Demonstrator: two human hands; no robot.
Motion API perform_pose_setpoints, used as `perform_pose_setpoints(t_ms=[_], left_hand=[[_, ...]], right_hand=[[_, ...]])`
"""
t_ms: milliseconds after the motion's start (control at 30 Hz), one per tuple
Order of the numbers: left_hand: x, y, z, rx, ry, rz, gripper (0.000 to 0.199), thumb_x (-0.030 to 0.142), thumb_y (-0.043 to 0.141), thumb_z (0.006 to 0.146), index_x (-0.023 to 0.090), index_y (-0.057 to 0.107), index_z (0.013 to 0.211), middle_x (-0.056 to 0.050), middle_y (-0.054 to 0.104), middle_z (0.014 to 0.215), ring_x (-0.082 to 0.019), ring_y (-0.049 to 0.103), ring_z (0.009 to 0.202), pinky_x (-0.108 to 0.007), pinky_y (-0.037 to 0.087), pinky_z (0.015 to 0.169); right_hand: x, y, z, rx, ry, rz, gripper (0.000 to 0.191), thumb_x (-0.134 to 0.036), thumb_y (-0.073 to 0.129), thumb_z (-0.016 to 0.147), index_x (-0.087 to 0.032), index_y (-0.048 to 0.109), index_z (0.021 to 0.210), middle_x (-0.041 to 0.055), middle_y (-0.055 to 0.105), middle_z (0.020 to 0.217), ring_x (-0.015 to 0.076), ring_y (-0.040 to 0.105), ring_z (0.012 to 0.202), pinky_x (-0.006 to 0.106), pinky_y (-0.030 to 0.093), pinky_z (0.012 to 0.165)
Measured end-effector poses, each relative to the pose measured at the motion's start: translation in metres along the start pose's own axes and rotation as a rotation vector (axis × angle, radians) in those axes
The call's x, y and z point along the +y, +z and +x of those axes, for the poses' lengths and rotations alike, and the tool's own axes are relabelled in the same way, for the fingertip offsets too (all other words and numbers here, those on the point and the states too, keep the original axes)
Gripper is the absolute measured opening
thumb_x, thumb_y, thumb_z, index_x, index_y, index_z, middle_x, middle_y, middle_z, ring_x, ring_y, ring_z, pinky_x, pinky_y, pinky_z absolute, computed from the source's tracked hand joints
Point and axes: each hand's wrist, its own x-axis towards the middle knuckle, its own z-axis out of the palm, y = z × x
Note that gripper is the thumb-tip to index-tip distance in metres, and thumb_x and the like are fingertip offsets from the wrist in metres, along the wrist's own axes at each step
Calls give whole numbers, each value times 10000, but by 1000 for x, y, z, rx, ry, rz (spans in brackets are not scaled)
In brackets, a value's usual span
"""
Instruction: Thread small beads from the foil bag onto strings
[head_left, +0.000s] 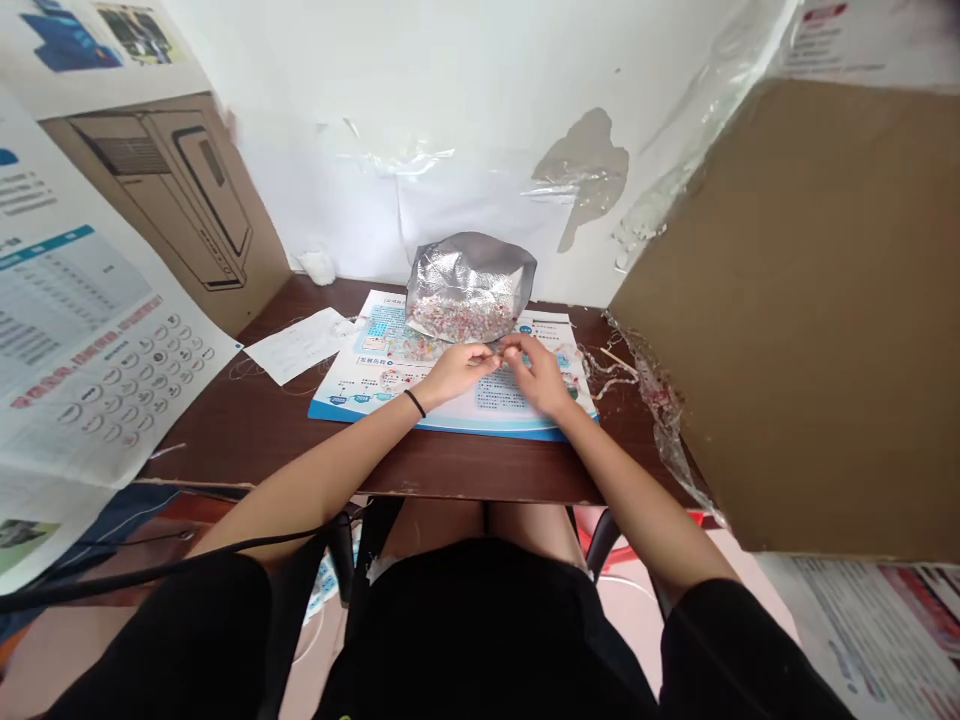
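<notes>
Foil pouch (469, 270) sits slumped on a printed blue-and-white sheet (517, 412) on a dark wood desk (225, 435), with tiny pinkish beads (454, 320) piled inside it. Left hand (457, 370), black wristband (414, 403) on that wrist, and right hand (536, 375) are both pinched up, fingertips meeting just in front of the pouch. Honestly can't tell if they're holding anything. Loose white paper (300, 345) lies off to the left.

— What are the left hand (454, 373) and right hand (537, 376) holding between them?
— Can't tell; they're hiding it, and the specks (454, 320) inside the foil pouch (471, 268) are blurring together.
</notes>
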Motion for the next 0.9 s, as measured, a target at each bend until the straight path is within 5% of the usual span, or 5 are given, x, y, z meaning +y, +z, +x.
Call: perform_pose_setpoints(t_ms=[133, 233, 700, 900], left_hand=[[-3, -3, 2, 154, 52, 177, 150, 304, 672, 831, 193, 741, 757, -40, 775, 818, -170, 692, 799, -332, 553, 803], [1, -4, 0, 236, 43, 213, 218, 356, 655, 841, 204, 749, 716, -23, 741, 710, -164, 658, 717, -293, 508, 687], [2, -9, 1, 162, 79, 304, 342, 487, 637, 818, 208, 739, 648, -28, 729, 697, -140, 599, 654, -275, 434, 643], [-2, -13, 7, 200, 142, 459, 251, 421, 635, 796, 220, 712, 668, -11, 692, 667, -152, 577, 623, -284, 449, 641]], right_hand=[[-1, 8, -2, -62, 14, 79, 386, -566, 661, 863, -265, 642, 1104, 80, 749, 1013, 267, 700, 918, 451, 562, 889], [2, 8, -2, -61, 29, 63, 234, -418, 631, 874, -273, 650, 1057, 45, 734, 865, 261, 703, 860, 454, 559, 897], [1, 8, 2, -138, 33, -17, 76, -247, 616, 880, -263, 622, 954, 30, 712, 904, 233, 672, 879, 403, 540, 902], [-2, 17, 3, -99, -61, -197, 182, -122, 479, 938, -244, 610, 968, 71, 685, 993, 259, 588, 973, 410, 491, 934]])
